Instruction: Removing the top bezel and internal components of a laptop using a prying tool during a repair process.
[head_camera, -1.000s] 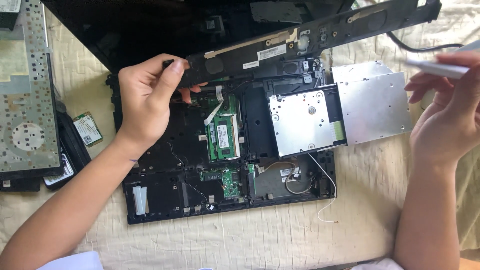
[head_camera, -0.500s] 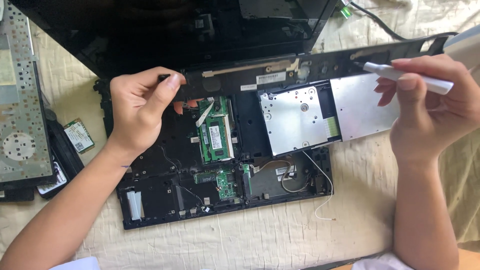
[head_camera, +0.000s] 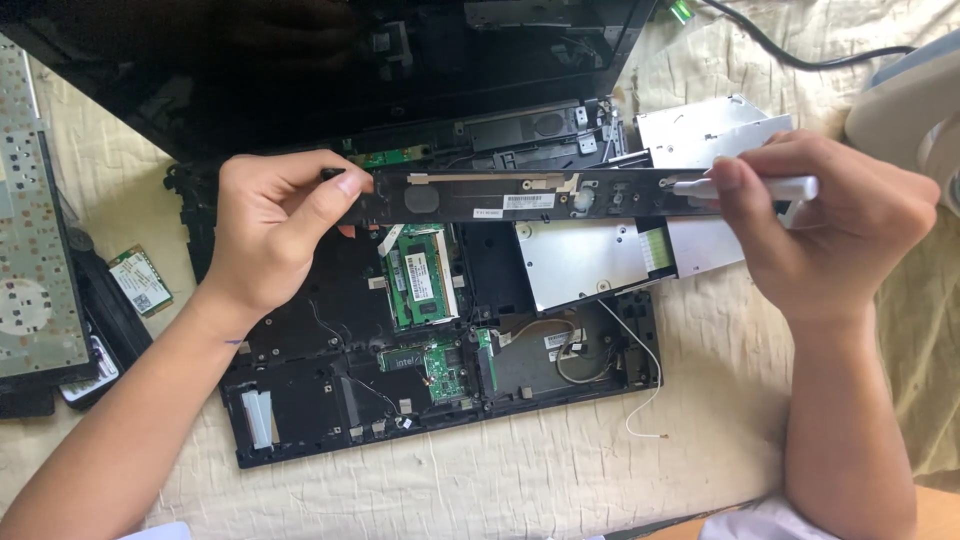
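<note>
I read this as a home: the dismantled laptop (head_camera: 440, 330) lies on a wrinkled beige bedsheet (head_camera: 520, 490), no workbench.

A wrinkled, cream-coloured cloth sheet (head_camera: 560, 480) is covering the whole work surface, creasing in soft folds toward six o'clock. Bright daylight is falling across it from about two o'clock, washing out the fabric there, while the twelve o'clock edge is sitting in deep shadow. A thin black cable (head_camera: 800, 55) is snaking over the cloth at one o'clock. At three o'clock a pale, rounded plastic object (head_camera: 905, 100) is blurring out of focus at the frame's edge. An orange-brown strip (head_camera: 940, 512), perhaps bare wood or flooring, is peeking out at five o'clock. No walls or windows are showing.
</note>
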